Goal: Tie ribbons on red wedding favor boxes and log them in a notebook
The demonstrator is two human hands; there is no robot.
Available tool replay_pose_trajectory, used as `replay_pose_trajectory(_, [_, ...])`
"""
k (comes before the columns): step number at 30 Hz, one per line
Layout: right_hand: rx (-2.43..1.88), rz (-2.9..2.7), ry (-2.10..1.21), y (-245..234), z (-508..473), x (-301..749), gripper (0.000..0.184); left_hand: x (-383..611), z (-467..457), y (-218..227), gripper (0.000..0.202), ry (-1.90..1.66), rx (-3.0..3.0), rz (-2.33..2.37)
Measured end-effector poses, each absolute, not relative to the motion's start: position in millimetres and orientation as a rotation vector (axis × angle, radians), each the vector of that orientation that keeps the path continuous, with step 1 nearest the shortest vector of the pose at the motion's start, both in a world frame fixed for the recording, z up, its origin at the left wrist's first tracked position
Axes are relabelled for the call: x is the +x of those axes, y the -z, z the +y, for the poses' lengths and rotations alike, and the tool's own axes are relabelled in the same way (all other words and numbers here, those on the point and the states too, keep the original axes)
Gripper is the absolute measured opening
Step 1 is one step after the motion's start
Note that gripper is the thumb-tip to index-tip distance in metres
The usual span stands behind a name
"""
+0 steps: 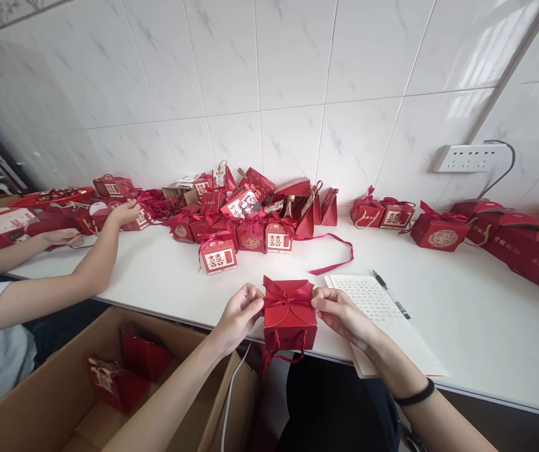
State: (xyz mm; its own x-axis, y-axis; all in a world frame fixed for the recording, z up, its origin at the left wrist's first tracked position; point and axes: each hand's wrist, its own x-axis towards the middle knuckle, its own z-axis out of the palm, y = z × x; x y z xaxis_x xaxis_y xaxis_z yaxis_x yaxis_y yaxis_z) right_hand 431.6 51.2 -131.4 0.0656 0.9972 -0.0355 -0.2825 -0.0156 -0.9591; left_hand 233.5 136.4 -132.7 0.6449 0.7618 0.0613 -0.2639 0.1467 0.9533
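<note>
At the table's front edge stands a red gift box (pixel 290 326) with a rope handle (pixel 303 344) hanging down its near side. A red ribbon (pixel 288 300) is tied across its top in a bow. My left hand (pixel 241 314) pinches the bow at its left side between thumb and fingers. On the right side, my right hand (pixel 339 314) pinches the ribbon the same way; its wrist wears a black band. A notebook (pixel 368 314) with handwriting lies under and beside my right forearm, with a pen (pixel 391 294) along it.
Several red boxes (pixel 250 235) are heaped by the tiled wall, with a loose ribbon (pixel 332 271) beside them. More boxes (pixel 440 231) line the right. A co-worker's hands (pixel 64 237) are busy at left. Below the table, a cardboard carton (pixel 194 383) holds red boxes. A power strip (pixel 470 158) hangs on the wall.
</note>
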Motion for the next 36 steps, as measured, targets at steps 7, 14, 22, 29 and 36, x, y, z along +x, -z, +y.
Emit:
replay_pose_trajectory(7, [-0.954, -0.819, -1.313, 138.8, 52.0, 432.4, 0.032, 237.8, 135.2, 131.7, 0.038, -0.846, 1.119, 0.524])
replay_pose_trajectory(14, [-1.106, -0.775, -1.251, 136.3, 60.3, 440.3, 0.038, 233.5, 132.6, 133.5, 0.054, -0.735, 1.441, 0.754])
replay_pose_trajectory(22, [-1.053, -0.82, -1.219, 130.2, 48.5, 434.7, 0.038, 230.5, 146.7, 121.8, 0.04, -0.668, 1.551, 0.81])
replay_pose_trajectory(29, [-1.185, -0.967, -1.068, 128.6, 22.4, 415.0, 0.03, 237.8, 166.4, 111.2, 0.022, -0.699, 1.643, 0.796])
replay_pose_trajectory(36, [-1.288, -1.101, -1.082, 132.0, 0.7, 387.0, 0.035, 269.2, 189.8, 102.9, 0.021, -0.478, 1.806, 0.645])
